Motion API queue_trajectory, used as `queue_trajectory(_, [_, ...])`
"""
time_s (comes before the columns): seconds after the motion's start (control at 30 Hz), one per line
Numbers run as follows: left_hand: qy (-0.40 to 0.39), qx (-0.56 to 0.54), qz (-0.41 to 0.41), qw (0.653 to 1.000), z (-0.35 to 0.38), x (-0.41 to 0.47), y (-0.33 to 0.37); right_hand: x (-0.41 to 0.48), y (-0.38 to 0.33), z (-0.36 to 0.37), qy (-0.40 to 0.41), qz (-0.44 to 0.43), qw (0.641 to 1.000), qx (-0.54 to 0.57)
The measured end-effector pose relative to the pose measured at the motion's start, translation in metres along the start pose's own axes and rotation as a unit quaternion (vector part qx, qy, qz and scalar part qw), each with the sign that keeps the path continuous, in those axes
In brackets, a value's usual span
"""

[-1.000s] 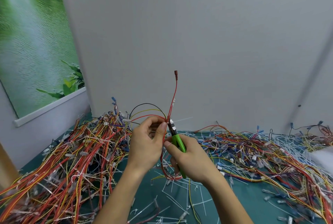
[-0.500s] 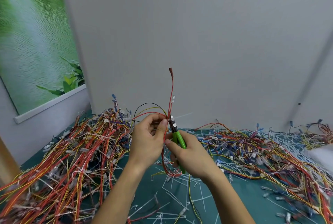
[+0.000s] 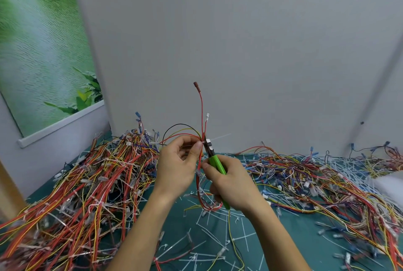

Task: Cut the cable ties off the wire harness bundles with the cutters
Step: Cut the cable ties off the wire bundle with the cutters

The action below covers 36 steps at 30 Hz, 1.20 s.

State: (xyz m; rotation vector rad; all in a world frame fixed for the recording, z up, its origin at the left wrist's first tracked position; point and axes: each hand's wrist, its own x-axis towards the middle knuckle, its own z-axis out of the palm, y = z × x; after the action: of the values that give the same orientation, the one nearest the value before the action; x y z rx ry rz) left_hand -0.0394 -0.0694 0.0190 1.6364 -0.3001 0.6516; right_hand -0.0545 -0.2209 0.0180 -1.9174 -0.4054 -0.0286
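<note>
Nearest, below the hands: cut white ties (image 3: 218,238) strewn on the teal worktop (image 3: 305,238). Left hand (image 3: 176,168) pinches a small wire harness bundle (image 3: 202,134) btwn thumb & fingers, held up off the worktop, red wires fanning upward. Right hand (image 3: 233,185) is curled round green-handled cutters (image 3: 217,164), tip up, head at the bundle just right of the left thumb, by a white cable tie (image 3: 208,142) w/ tail poking right. Big harness heap left of hands (image 3: 87,183), another right (image 3: 327,183). Grey wall (image 3: 239,41) behind.
</note>
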Motion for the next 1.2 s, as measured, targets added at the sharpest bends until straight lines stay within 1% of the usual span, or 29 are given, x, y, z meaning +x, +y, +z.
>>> queue_trajectory(0.13, [-0.014,0.019,0.017,1.000,-0.0029,0.0005,0.0006,0.0008,0.0004,0.0008,-0.029,0.013,0.999,0.004])
queue_trajectory(0.23, [-0.022,0.043,0.030,0.998,-0.0038,0.0001,0.0013,0.0020,0.0027,0.0009,-0.026,0.014,1.000,-0.009])
queue_trajectory(0.37, [-0.019,0.054,0.030,0.998,-0.0044,0.0009,0.0008,0.0017,0.0034,0.0022,-0.004,0.006,1.000,0.002])
queue_trajectory(0.67, [-0.024,0.046,0.018,0.998,-0.0046,0.0007,0.0016,0.0016,0.0023,0.0023,-0.017,0.016,1.000,0.019])
queue_trajectory(0.8, [-0.037,0.027,0.007,0.999,-0.0031,-0.0006,0.0025,0.0024,0.0027,0.0031,-0.027,0.022,0.999,0.011])
queue_trajectory(0.9, [-0.041,0.033,0.005,0.999,-0.0028,-0.0003,0.0022,0.0019,0.0027,0.0022,-0.022,0.018,1.000,0.000])
queue_trajectory(1.03, [-0.036,0.034,0.002,0.999,-0.0039,0.0003,0.0016,0.0012,0.0026,0.0011,0.003,0.006,1.000,-0.013])
queue_trajectory(1.2, [-0.011,0.017,-0.011,1.000,-0.0007,0.0007,0.0003,0.0011,0.0020,0.0014,0.003,0.007,1.000,-0.005])
